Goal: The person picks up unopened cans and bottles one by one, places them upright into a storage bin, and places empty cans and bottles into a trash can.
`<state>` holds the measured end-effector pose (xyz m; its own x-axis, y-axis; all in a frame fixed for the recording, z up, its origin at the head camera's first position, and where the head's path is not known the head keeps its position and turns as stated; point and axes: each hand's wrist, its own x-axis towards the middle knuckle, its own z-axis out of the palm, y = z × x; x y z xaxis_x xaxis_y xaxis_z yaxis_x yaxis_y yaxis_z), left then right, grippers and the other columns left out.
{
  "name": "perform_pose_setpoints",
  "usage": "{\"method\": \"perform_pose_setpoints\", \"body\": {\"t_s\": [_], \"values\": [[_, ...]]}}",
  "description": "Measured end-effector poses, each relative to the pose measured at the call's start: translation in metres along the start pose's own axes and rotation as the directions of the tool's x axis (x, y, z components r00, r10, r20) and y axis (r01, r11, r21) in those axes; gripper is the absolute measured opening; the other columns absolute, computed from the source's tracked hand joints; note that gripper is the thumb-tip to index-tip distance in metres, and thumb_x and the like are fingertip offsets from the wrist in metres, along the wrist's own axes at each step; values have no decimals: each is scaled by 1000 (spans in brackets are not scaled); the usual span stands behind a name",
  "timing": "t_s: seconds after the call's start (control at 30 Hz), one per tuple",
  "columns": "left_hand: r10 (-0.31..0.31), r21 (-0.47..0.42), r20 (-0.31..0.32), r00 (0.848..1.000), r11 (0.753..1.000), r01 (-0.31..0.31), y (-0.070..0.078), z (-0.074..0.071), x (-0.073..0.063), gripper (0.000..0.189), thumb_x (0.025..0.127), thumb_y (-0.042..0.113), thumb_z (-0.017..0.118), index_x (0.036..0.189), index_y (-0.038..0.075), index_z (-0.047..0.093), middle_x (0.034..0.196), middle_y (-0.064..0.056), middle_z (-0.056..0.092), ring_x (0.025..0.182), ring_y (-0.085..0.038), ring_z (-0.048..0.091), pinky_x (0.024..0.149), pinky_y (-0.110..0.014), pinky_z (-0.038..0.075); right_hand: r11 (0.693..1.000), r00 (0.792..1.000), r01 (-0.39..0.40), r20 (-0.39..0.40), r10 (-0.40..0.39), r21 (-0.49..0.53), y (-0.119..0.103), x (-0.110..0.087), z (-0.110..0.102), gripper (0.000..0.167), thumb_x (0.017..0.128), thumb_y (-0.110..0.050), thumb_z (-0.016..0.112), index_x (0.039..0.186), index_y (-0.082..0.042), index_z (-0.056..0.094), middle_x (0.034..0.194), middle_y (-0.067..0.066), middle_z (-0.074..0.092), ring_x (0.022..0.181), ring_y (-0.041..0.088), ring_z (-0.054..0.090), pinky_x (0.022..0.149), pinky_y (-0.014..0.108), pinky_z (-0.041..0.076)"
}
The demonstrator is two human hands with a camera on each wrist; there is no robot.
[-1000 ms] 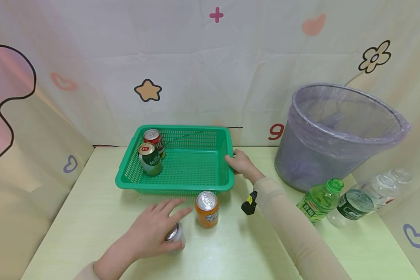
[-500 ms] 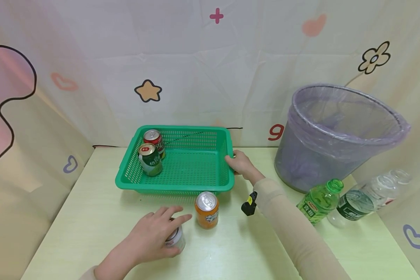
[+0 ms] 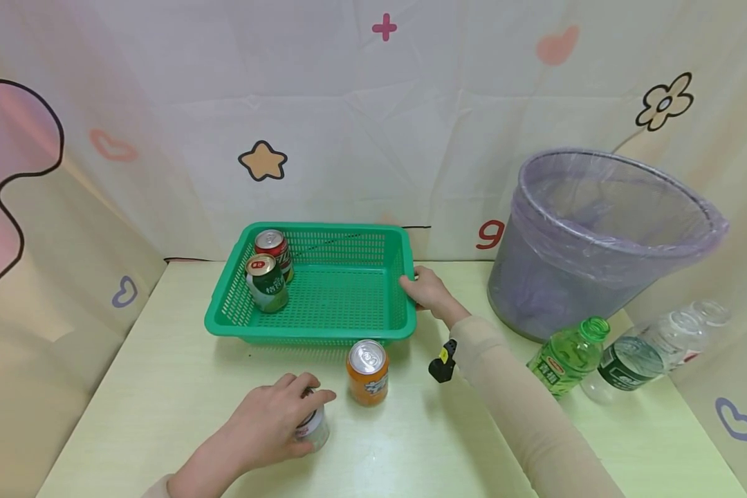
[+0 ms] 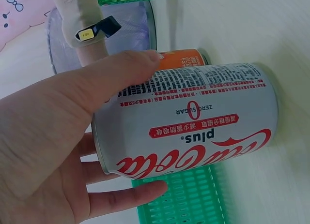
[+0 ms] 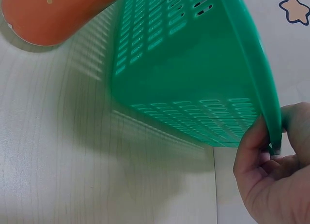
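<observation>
My left hand point(image 3: 258, 425) is around a white Coca-Cola Plus can point(image 4: 193, 112) standing on the table. In the left wrist view the thumb lies along one side of the can and the fingers reach round the other. At its right rim, the green plastic basket point(image 3: 339, 297) is gripped by my right hand point(image 3: 432, 294), with the thumb on one side of the lip and curled fingers on the other. An orange soda can point(image 3: 369, 377) stands just in front of the basket, right of the white can. Inside the basket's left end are a green can point(image 3: 268, 287) and a red can point(image 3: 280, 252).
A mesh bin point(image 3: 517, 277) with a purple liner stands at the back right. Near it are a green bottle point(image 3: 566, 360) and clear bottles point(image 3: 635, 363). A patterned curtain point(image 3: 348, 124) hangs behind the table point(image 3: 162, 387).
The fingers of my left hand have drawn in closer around the white can. The right hand and the basket stay where they were.
</observation>
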<state>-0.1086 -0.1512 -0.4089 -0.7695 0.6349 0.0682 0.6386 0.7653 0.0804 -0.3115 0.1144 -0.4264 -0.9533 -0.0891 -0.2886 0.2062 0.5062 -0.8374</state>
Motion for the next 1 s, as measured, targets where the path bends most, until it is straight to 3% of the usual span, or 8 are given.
{"method": "perform_pose_setpoints", "body": {"t_s": [0.23, 0.6, 1.0], "values": [[29, 27, -47, 998, 999, -28, 1, -2, 0, 52, 60, 36, 82, 105, 21, 61, 102, 1, 54, 89, -17, 53, 51, -26, 45, 1000, 1000, 0, 8, 0, 15, -2, 0, 0, 44, 94, -24, 44, 130, 0, 40, 113, 18, 55, 85, 21, 61, 73, 37, 55], [-24, 5, 50, 998, 1000, 24, 6, -6, 4, 51, 61, 26, 83, 106, 19, 60, 103, -2, 53, 92, -20, 53, 52, -29, 48, 1000, 1000, -7, 19, 6, 18, -1, -2, -1, 44, 94, -23, 43, 130, 2, 39, 115, 19, 54, 89, 23, 61, 76, 39, 54], [-40, 17, 72, 997, 999, 39, 9, -8, 7, 49, 62, 23, 83, 104, 18, 59, 100, -2, 52, 89, -21, 52, 50, -28, 46, 1000, 1000, -5, 21, 5, 4, -2, -2, -2, 43, 94, -23, 43, 128, 3, 40, 116, 20, 53, 91, 24, 60, 78, 41, 54]]}}
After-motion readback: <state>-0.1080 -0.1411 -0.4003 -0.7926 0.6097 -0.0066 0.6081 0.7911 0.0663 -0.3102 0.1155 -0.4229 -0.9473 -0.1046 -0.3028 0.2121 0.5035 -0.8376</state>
